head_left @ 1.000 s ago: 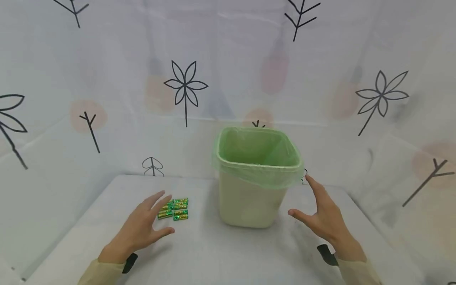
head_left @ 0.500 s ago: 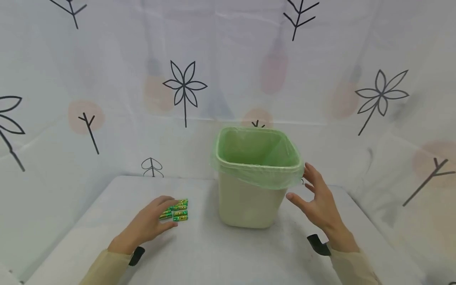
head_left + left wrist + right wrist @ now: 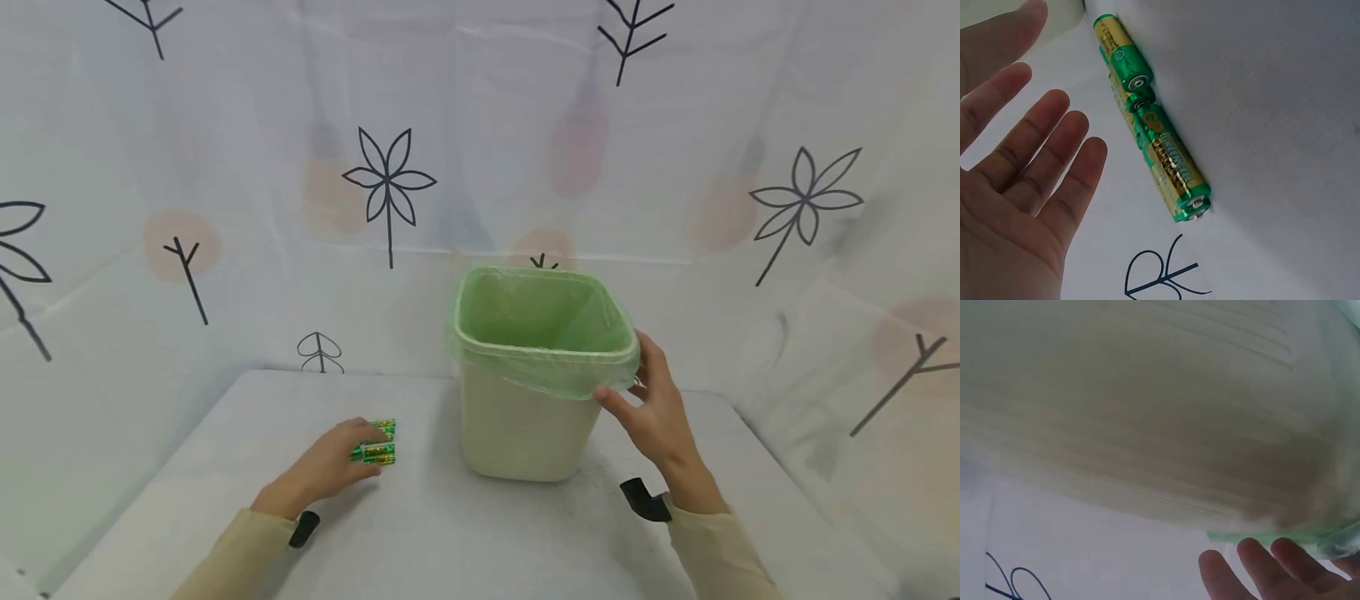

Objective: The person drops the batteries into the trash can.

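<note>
Batts [image 3: 379, 450] lay L of bin [image 3: 517, 425], just by L grip [image 3: 326, 462], unclenched | R grip [image 3: 656, 421] was loosely spread at bin's upper R side

Head view: high on near side, facing far and down, widest, spanning table [image 3: 480, 542], left hand [image 3: 326, 460] and right hand [image 3: 656, 412]. Left wrist: low, close, looking past palm at batteries [image 3: 1169, 159]. Right wrist: closest, bin [image 3: 1147, 412] filling most of frame. Head shares batteries with left wrist, bin with right.
</note>
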